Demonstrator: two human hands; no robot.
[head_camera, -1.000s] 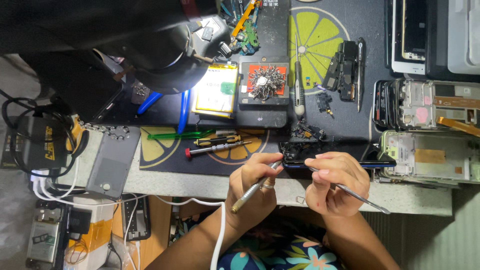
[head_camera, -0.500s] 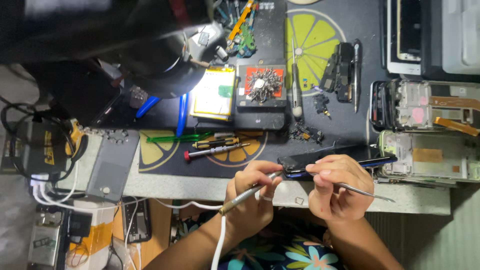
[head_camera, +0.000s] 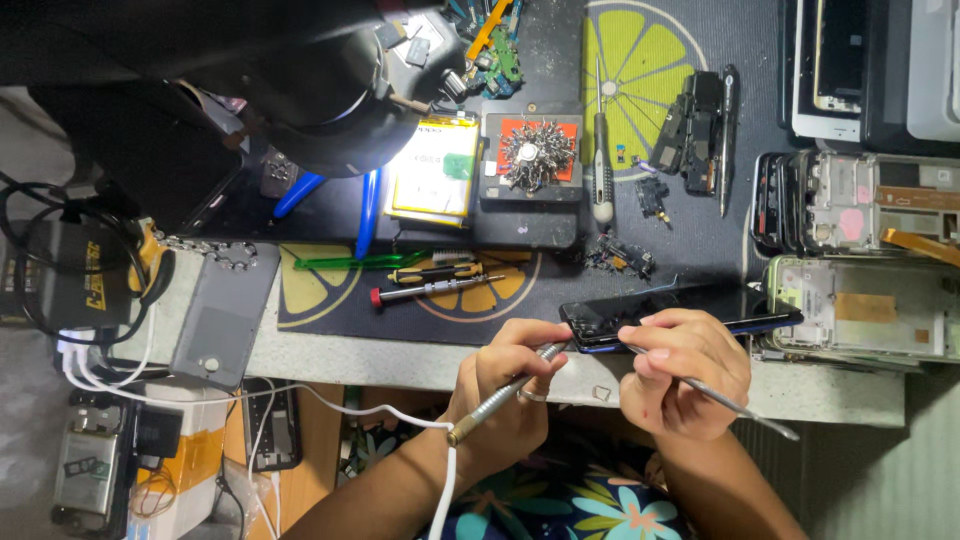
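glossy black phone (head_camera: 640, 312) | left hand (head_camera: 505, 385): gripping knurled metal pen-tool (head_camera: 505, 392); right hand (head_camera: 685, 375): pinching thin tweezers (head_camera: 735, 405)

Grey stone tabletop (head_camera: 400, 362) running across middle, pale edge showing at front. Dark work mat (head_camera: 700, 250) with yellow lemon-slice pictures lying over most of it. Big black lamp head (head_camera: 300, 90) hanging over top left, bright light shining down on mat under it. Left side sitting in shadow, black cables (head_camera: 60, 260) curling there. White cables (head_camera: 120, 385) hanging below tabletop edge. Wooden shelf (head_camera: 310, 440) sitting under tabletop at lower left. Grey floor (head_camera: 880, 480) showing at lower right.
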